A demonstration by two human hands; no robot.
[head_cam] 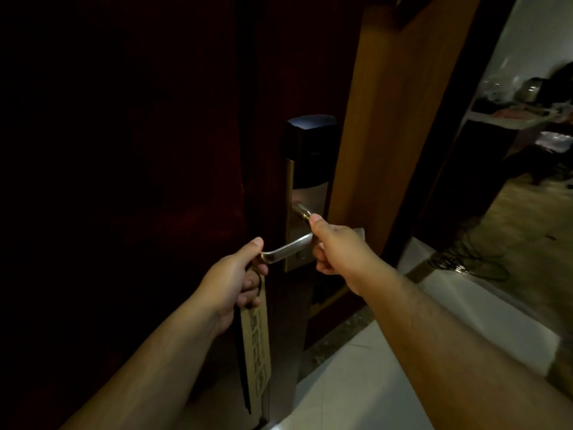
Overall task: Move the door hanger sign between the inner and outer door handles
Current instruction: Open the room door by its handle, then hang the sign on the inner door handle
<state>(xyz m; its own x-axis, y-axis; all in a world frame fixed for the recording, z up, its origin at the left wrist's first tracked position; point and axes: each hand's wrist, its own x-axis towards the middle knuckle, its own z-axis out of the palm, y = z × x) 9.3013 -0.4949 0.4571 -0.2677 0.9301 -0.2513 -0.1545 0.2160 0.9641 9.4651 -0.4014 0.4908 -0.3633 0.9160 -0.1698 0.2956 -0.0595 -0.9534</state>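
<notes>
Brushed metal is catching the little light there is: the door handle point(286, 251) is slanting down to the left from its lock plate point(305, 197) on a very dark door point(139, 150).

At the free tip of the handle, the left hand point(235, 280) is gripping the top of the sign point(255, 346). Its thumb is lying on top, right at the tip, and its fingers are curling round the sign's upper end. The sign, a pale tan card with printed characters too dim to read, is hanging straight down below the handle's tip, close against the door. Whether its loop is sitting over the handle or just off it is hidden by the fingers.

At the root of the handle, the right hand point(338, 252) is reaching in with its thumb pointing up over the pivot and its fingers curling underneath. The handle is running in behind it, but I cannot tell whether the hand is gripping the handle, the door's edge or nothing.

Above the handle, a black box point(311, 144) is capping the lock plate. To the right of the handle a lighter brown wood panel point(387, 119) is standing upright. Below and to the right, a pale tiled floor point(387, 352) is showing, with a coil of dark cable point(465, 262) lying on it. Further right, a cluttered surface point(511, 119) is blurring in the background.
</notes>
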